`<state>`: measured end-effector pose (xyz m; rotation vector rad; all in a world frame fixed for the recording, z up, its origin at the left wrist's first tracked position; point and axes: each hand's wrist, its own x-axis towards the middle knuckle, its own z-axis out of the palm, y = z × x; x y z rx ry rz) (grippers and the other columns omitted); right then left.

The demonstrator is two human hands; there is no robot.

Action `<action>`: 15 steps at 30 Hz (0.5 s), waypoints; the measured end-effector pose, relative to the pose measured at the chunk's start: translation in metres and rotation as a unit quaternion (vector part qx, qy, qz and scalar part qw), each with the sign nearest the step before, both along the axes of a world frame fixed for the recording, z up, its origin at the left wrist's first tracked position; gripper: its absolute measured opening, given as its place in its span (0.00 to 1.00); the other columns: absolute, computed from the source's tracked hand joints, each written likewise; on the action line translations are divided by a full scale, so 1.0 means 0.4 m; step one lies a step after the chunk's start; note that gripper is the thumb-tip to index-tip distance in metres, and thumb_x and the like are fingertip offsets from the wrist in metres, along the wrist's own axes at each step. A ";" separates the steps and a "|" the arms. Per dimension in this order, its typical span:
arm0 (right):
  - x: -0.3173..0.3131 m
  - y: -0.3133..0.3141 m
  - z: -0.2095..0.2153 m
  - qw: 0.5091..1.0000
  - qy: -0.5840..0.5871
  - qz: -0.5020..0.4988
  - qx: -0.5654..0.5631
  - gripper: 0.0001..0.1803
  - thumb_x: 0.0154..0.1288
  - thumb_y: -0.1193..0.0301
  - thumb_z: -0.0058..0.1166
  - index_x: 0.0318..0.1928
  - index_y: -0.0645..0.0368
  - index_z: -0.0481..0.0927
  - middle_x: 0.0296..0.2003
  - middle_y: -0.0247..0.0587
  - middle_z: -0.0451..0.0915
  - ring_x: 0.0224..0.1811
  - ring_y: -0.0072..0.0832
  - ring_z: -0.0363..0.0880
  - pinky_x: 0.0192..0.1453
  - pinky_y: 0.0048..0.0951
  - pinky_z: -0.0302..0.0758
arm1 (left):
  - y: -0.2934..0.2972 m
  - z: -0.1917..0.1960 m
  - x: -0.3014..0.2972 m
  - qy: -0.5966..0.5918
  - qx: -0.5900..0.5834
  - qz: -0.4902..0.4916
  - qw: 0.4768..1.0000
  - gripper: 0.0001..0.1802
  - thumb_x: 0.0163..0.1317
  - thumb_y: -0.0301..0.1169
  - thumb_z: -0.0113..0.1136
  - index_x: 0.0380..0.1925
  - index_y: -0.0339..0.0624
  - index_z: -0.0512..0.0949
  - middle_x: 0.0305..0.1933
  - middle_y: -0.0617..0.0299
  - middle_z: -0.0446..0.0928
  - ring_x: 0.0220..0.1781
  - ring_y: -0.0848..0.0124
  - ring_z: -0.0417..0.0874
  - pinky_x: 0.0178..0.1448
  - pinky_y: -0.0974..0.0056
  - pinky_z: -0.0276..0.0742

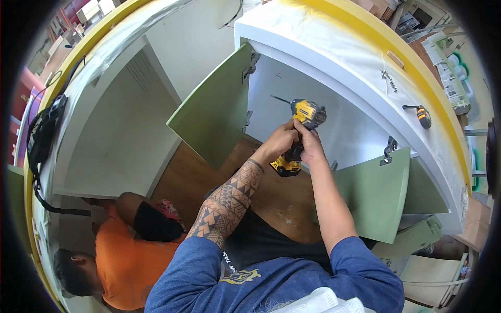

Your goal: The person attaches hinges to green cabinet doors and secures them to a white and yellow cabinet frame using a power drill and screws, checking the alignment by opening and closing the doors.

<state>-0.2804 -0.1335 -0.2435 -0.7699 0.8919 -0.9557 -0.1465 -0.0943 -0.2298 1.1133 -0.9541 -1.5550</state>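
Note:
In front of my chest, over the open cabinet, I hold a yellow and black cordless drill (308,112) with both hands. A long thin bit points from it to the left, and its battery (285,168) hangs below my hands. My left hand (282,141) closes on the handle from the left. My right hand (311,144) is wrapped round it from the right, its thumb up near the drill body. A curved green door (214,107) stands open on hinges to the left. Another green door (371,193) stands open to the right, with a metal hinge (388,151) at its upper edge.
White curved cabinet framing (334,86) runs behind the drill. Several screws (389,81) and a yellow and black screwdriver (424,117) lie on its covered top. A person in an orange shirt (130,255) is low at the left. A black bag (48,128) hangs over the left edge.

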 end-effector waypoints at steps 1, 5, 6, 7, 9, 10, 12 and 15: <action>0.007 -0.010 -0.016 0.999 0.035 -0.035 0.008 0.22 0.70 0.61 0.69 0.58 0.54 0.79 0.47 0.34 0.83 0.48 0.26 0.83 0.52 0.35 0.81 | 0.003 0.005 0.011 -0.048 -0.030 -0.023 0.998 0.24 0.63 0.27 0.50 0.59 0.32 0.77 0.44 0.57 0.82 0.43 0.70 0.80 0.49 0.64 0.77; 0.047 0.024 -0.009 0.995 -0.047 -0.090 -0.002 0.20 0.69 0.65 0.66 0.58 0.55 0.79 0.44 0.36 0.84 0.44 0.29 0.85 0.47 0.35 0.83 | 0.028 0.034 0.042 -0.205 -0.133 0.047 0.969 0.27 0.66 0.29 0.55 0.65 0.29 0.77 0.44 0.53 0.85 0.41 0.71 0.83 0.49 0.64 0.80; 0.047 0.019 -0.007 0.994 -0.052 -0.092 0.000 0.20 0.69 0.65 0.66 0.58 0.55 0.79 0.44 0.36 0.84 0.44 0.29 0.85 0.47 0.35 0.83 | 0.037 0.056 0.039 -0.265 -0.155 0.122 0.944 0.27 0.68 0.30 0.58 0.65 0.29 0.77 0.42 0.51 0.87 0.39 0.71 0.84 0.49 0.64 0.82; 0.041 0.007 -0.001 0.996 -0.066 -0.056 -0.007 0.20 0.70 0.63 0.64 0.58 0.55 0.79 0.41 0.37 0.85 0.40 0.29 0.85 0.44 0.35 0.83 | 0.028 0.047 0.041 -0.311 -0.201 0.210 0.905 0.25 0.68 0.33 0.63 0.61 0.27 0.79 0.35 0.51 0.87 0.34 0.71 0.85 0.44 0.63 0.82; 0.034 -0.011 0.025 0.998 -0.064 -0.027 -0.009 0.20 0.71 0.60 0.59 0.58 0.55 0.80 0.30 0.37 0.83 0.27 0.28 0.81 0.35 0.32 0.80 | 0.026 0.106 0.070 -0.279 -0.177 0.279 0.902 0.26 0.67 0.35 0.63 0.60 0.28 0.79 0.36 0.45 0.87 0.35 0.61 0.88 0.45 0.58 0.83; 0.024 -0.022 0.021 0.997 -0.067 -0.034 -0.007 0.20 0.71 0.60 0.59 0.58 0.55 0.80 0.30 0.37 0.83 0.27 0.28 0.81 0.35 0.32 0.80 | 0.024 0.129 0.090 -0.243 -0.150 0.353 0.891 0.27 0.66 0.37 0.63 0.60 0.28 0.79 0.36 0.39 0.87 0.37 0.51 0.91 0.46 0.54 0.84; 0.013 -0.036 0.029 0.993 -0.101 0.061 0.017 0.23 0.70 0.60 0.54 0.61 0.56 0.79 0.29 0.35 0.80 0.24 0.25 0.76 0.34 0.31 0.76 | 0.022 0.103 0.144 -0.306 -0.120 0.314 0.891 0.28 0.67 0.41 0.64 0.59 0.28 0.80 0.38 0.38 0.87 0.40 0.49 0.91 0.48 0.52 0.84; 0.014 -0.042 0.026 0.989 -0.121 0.079 0.019 0.21 0.68 0.63 0.56 0.58 0.59 0.80 0.24 0.31 0.75 0.23 0.23 0.74 0.32 0.29 0.75 | 0.008 0.014 0.149 -0.415 -0.073 0.219 0.880 0.29 0.70 0.49 0.62 0.53 0.28 0.82 0.37 0.39 0.87 0.41 0.48 0.90 0.49 0.52 0.83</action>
